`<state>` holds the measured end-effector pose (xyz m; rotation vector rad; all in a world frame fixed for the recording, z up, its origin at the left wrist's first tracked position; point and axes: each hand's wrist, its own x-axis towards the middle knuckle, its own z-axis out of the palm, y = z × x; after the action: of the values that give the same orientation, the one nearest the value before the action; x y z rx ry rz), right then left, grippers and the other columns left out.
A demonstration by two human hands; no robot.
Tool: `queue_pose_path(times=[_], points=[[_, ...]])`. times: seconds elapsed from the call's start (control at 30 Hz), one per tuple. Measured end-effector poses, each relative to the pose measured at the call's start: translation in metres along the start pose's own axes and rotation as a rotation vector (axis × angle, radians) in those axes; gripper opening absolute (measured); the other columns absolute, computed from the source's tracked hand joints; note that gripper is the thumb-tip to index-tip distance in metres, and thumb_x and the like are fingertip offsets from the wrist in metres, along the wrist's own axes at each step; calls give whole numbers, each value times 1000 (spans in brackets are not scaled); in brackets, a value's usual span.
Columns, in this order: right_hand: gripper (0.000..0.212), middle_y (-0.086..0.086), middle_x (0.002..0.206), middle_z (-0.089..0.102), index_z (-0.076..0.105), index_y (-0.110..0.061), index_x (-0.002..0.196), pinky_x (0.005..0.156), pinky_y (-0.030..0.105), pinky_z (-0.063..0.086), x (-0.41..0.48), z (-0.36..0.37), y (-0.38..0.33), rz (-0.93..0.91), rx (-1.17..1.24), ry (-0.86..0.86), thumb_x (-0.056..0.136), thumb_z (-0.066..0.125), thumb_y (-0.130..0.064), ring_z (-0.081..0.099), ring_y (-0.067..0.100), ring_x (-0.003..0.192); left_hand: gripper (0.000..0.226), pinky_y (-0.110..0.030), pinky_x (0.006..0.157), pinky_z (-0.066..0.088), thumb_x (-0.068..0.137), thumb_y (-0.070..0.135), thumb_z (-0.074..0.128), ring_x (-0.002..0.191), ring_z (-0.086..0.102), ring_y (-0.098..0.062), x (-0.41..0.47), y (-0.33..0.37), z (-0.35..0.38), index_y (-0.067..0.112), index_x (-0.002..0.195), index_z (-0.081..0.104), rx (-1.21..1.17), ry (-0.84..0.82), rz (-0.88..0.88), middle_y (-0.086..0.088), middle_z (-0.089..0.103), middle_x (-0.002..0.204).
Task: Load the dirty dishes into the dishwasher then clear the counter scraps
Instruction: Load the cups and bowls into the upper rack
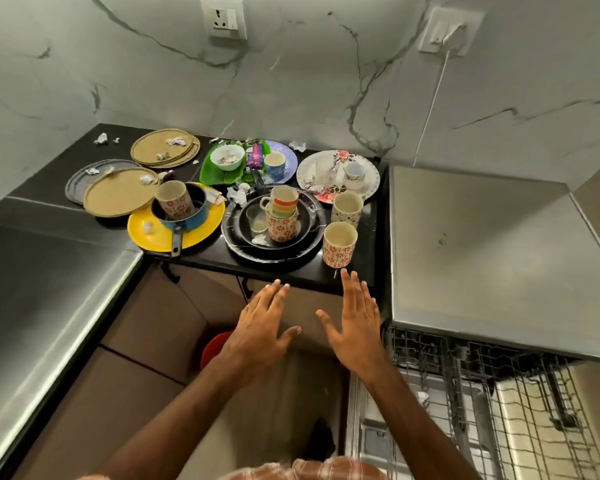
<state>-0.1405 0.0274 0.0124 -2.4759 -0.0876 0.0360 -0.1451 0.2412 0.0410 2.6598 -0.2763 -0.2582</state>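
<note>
The left grip (261, 325) and right grip (355, 327) hover flat, fingers straight, holding nothing, just short of the black tabletop's (291, 271) front edge. The nearest floral cup (339, 244) stands just beyond the right fingertips, untouched, among piled dishes.

Red round object (211, 346), at six o'clock from the yellow round plate (137, 237), is mostly hidden behind the left forearm (187, 403). Grey wire dishwasher rack (482, 427), at five o'clock, is cut off by the bottom edge.
</note>
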Motion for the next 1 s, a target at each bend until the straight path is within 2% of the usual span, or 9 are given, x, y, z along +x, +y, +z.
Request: queue_pose_path(times=[0.1, 0.23, 0.3, 0.4, 0.53, 0.63, 0.8, 0.9, 1.0], points=[[98, -12, 172, -14, -18, -42, 160, 130, 51, 5, 21, -8, 9, 11, 11, -8, 100, 59, -46, -8, 18, 160, 92, -45, 126, 18, 95, 49, 62, 155, 0, -18, 37, 15, -3, 27, 162, 3, -30, -37, 30, 4, -1, 169], [103, -9, 173, 8, -14, -49, 159, 126, 53, 24, 38, -21, 19, 90, 171, 24, 98, 67, -32, 17, 20, 158, 96, -42, 125, 20, 92, 42, 68, 155, 4, -21, 88, 33, -6, 26, 162, 5, -80, -50, 75, 1, 0, 169], [103, -8, 172, 16, -13, -52, 158, 124, 51, 30, 42, -26, 24, 145, 232, 42, 98, 68, -31, 25, 20, 155, 97, -40, 125, 21, 91, 42, 70, 155, 9, -24, 117, 39, -6, 23, 162, 7, -85, -48, 101, -3, 4, 169], [99, -10, 170, 20, -11, -51, 159, 121, 44, 29, 43, -33, 31, 213, 267, 59, 100, 66, -31, 30, 19, 153, 102, -44, 124, 25, 87, 41, 75, 154, 14, -27, 160, 44, -8, 20, 162, 8, -88, -58, 123, -6, 9, 168], [94, -11, 168, 27, -8, -54, 158, 122, 50, 33, 41, -40, 37, 290, 285, 117, 100, 64, -34, 36, 20, 151, 108, -46, 124, 25, 83, 44, 77, 153, 18, -29, 206, 43, -7, 13, 161, 9, -59, -89, 128, -9, 13, 167], [90, -10, 163, 37, -2, -51, 160, 119, 44, 37, 42, -43, 37, 371, 295, 161, 101, 64, -34, 42, 17, 147, 108, -43, 122, 28, 84, 47, 76, 150, 25, -29, 227, 42, -7, 10, 161, 9, -21, -160, 127, -10, 19, 165], [83, -13, 158, 43, 8, -46, 161, 113, 34, 38, 47, -36, 28, 468, 359, 195, 101, 63, -34, 44, 9, 142, 93, -44, 99, 51, 77, 56, 78, 128, 51, -24, 245, 35, -12, 20, 150, 33, -14, -140, 174, -5, 46, 146], [74, -19, 151, 45, 20, -40, 161, 111, 27, 38, 47, -29, 22, 514, 420, 212, 101, 63, -35, 44, 0, 137, 90, -37, 95, 51, 71, 57, 81, 120, 53, -18, 246, 29, -17, 25, 144, 40, -103, -155, 253, 1, 51, 138], [57, -17, 148, 54, 40, -39, 152, 111, 27, 47, 43, -22, 19, 590, 583, 281, 101, 64, -39, 55, -7, 127, 86, -29, 96, 44, 68, 52, 85, 119, 49, -10, 241, 31, -22, 30, 140, 43, -274, -205, 356, 7, 50, 134]])
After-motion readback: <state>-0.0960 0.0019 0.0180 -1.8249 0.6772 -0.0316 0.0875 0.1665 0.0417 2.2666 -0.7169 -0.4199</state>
